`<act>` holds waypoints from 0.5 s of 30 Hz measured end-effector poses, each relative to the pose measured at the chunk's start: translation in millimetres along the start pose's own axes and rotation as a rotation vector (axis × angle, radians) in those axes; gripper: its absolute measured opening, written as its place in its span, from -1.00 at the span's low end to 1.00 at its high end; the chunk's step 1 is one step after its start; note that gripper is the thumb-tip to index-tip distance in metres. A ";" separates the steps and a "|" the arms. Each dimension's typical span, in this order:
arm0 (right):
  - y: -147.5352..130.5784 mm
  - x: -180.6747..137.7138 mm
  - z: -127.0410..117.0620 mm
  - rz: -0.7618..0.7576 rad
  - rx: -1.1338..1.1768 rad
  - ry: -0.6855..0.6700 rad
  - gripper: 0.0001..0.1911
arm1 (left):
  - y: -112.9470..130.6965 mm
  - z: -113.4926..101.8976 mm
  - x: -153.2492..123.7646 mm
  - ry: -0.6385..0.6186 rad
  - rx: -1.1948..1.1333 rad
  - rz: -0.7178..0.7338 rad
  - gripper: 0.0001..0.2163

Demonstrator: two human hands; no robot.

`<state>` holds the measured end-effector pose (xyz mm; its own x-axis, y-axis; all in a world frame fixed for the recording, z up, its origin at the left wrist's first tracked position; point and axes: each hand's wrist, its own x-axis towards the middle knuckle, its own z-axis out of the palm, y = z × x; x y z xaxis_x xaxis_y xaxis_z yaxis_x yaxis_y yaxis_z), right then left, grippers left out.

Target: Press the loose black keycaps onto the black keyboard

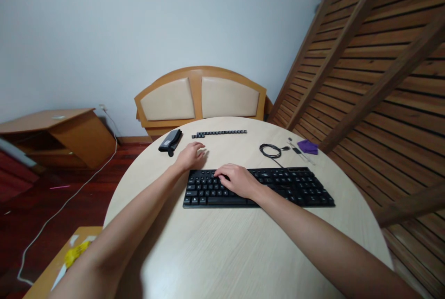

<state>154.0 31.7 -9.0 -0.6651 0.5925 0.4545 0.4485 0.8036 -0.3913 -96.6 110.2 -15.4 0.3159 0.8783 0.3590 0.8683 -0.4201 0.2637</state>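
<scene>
A black keyboard (215, 200) lies on the round pale table, with its keys facing up. My right hand (238, 179) rests palm down over the keyboard's middle-left keys, its fingers a little bent and apart, with nothing visible in them. Beyond the keyboard's upper left corner is my left hand (192, 154), fingers spread and reaching toward the far side; I see nothing held in it. A row of loose black keycaps (222, 132) is lined up past it, with a shorter second row at the left end.
On the table (215, 252) are a dark pouch (170, 140) at left, a coiled black cable (270, 150), a purple cloth (308, 147) and a thin tool (301, 153) at right. A padded headboard (199, 76) stands behind; wooden slats (365, 67) rise at right.
</scene>
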 end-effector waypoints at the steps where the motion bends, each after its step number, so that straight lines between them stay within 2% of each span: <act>1: -0.3 0.1 -0.2 0.002 0.002 -0.002 -0.77 | -6.3 2.2 6.5 0.002 0.032 -0.002 -0.68; 9: 2.0 -0.8 1.4 0.006 0.028 0.000 -0.78 | -38.5 21.1 48.0 -0.031 0.197 0.011 -0.45; 15: 3.1 -0.8 1.8 0.006 0.033 -0.006 -0.80 | -47.6 33.8 66.7 -0.044 0.244 -0.005 -0.52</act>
<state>154.8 33.7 -12.0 -0.6658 0.5970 0.4475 0.4329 0.7976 -0.4201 -103.9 196.5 -34.3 0.3231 0.8915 0.3176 0.9349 -0.3528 0.0393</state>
